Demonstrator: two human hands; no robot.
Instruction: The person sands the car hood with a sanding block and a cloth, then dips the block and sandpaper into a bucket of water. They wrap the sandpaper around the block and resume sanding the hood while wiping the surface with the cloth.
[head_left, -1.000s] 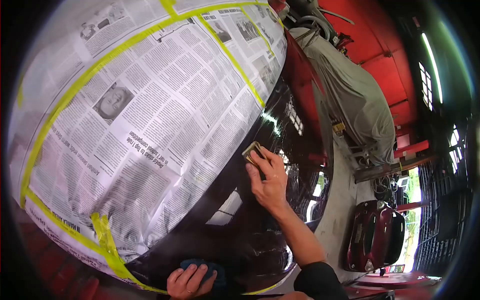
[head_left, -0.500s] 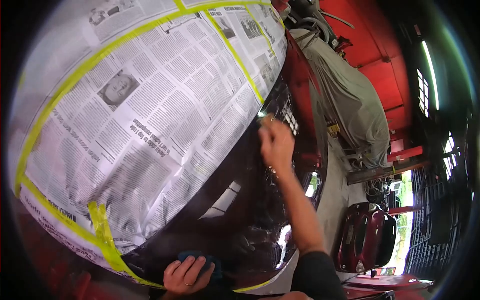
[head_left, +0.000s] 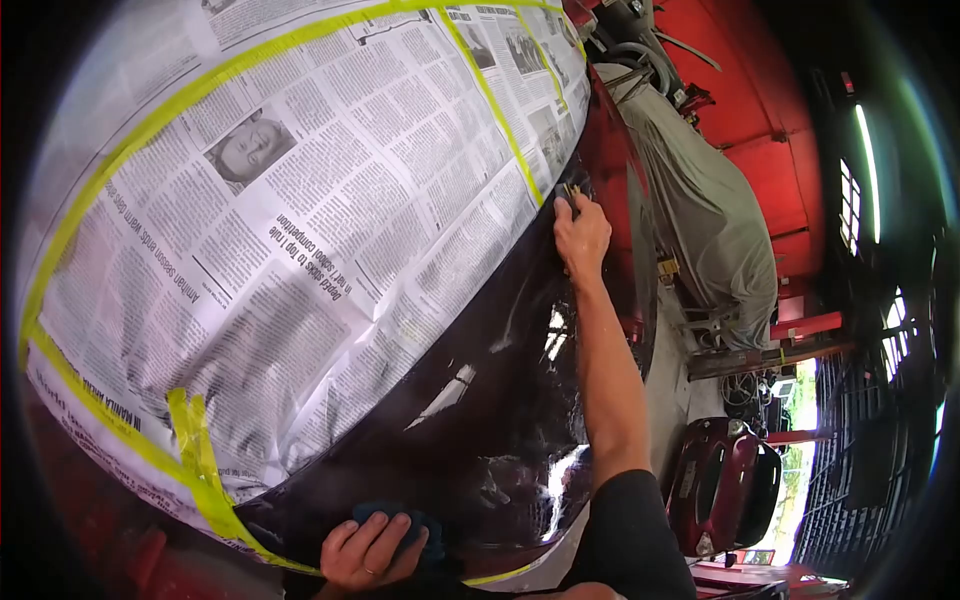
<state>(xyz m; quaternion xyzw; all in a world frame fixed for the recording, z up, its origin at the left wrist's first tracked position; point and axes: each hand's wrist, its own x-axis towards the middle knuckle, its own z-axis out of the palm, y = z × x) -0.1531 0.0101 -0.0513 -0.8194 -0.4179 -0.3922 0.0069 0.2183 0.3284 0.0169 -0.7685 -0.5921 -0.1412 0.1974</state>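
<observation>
Up along the newspaper's edge, my right hand (head_left: 583, 235) is closed on a small tan piece (head_left: 573, 190), too little of which shows to name its kind. It presses this against a glossy dark maroon car panel (head_left: 480, 350) that looks wet. Low in the view, my left hand (head_left: 370, 552) is closed over a dark blue cloth (head_left: 425, 530) against the same panel, a ring on one finger. Newspaper sheets (head_left: 330, 210) cover the surface beside the panel, held by yellow masking tape (head_left: 130, 145).
Beyond the panel's right edge, a grey-green cover (head_left: 700, 190) drapes over a large object. Behind it stands a red wall (head_left: 745, 90). A maroon car bumper (head_left: 715, 490) is at the lower right, near a bright opening.
My right hand has slid up and a little right along the panel with the tan piece. My left hand stays on the cloth. The whole view has shifted slightly.
</observation>
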